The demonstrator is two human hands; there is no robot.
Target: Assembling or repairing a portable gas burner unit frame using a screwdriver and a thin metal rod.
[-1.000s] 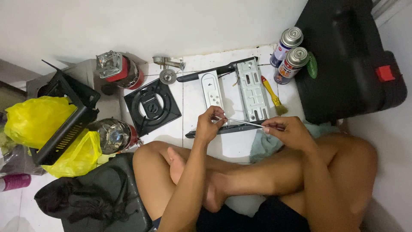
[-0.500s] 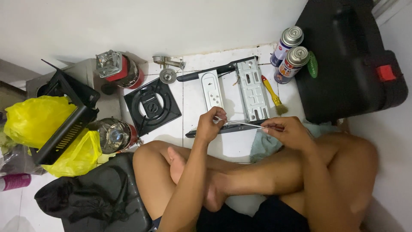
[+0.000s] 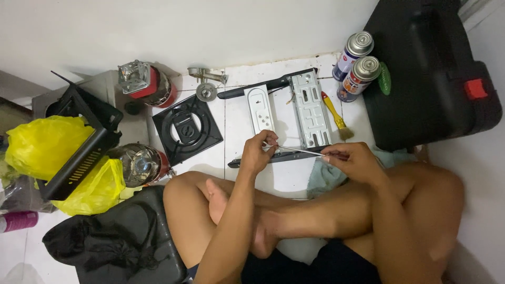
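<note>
While the person sits cross-legged on the white tiled floor (image 3: 294, 181), both hands meet just past the knees.

Left hand: the left hand (image 3: 258, 153) has its fingers closed, pinching a small part against the tip of a thin metal rod (image 3: 297, 150); the part is too small to identify.

Right hand: the right hand (image 3: 353, 160), at 3 o'clock from the left, is curled shut around the rod's other end; whether that end has a handle I cannot tell.

Rod: it runs between the two hands, held above a long black strip (image 3: 273, 156) lying on the tiles.

Step in hand: judged as fine work on the small part with the rod's tip, amid a dismantled stove.

Next move: likely calls for a steady left pinch and light, exact pressure from the right.

Beyond the hands: at 12 o'clock lie a white plate (image 3: 260, 110) and a grey slotted metal plate (image 3: 310, 108), with a yellow-handled brush (image 3: 334, 111) beside them.

Further out: a black burner grate (image 3: 187, 129) at 10 o'clock; two spray cans (image 3: 356, 66) and a black case (image 3: 426, 68) at 2 o'clock.
</note>
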